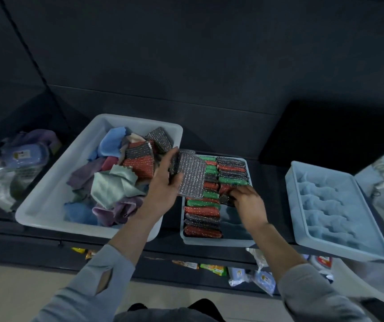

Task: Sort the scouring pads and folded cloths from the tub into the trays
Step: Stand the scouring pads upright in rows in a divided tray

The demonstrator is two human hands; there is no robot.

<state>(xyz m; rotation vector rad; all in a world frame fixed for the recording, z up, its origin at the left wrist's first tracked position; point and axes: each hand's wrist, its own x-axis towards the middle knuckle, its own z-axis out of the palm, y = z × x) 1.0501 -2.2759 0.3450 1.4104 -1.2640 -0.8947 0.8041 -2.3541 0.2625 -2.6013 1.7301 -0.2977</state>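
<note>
A white tub (47, 196) at the left holds crumpled cloths in blue, purple and pale green (114, 184) and a few scouring pads (140, 162). My left hand (163, 189) grips a silver scouring pad (191, 177) above the gap between the tub and the middle tray (216, 241). That tray is packed with rows of red, green and dark pads (202, 217). My right hand (247, 202) reaches into the tray's right column and its fingers curl on a dark pad (225, 199) there. A second tray (339, 205) at the right shows moulded slots with nothing in them.
Everything stands on a dark counter against a dark wall. Packaged goods (21, 156) lie at the far left. More packets (214, 269) sit on a shelf below the counter edge. A pale rounded object (383, 291) fills the lower right corner.
</note>
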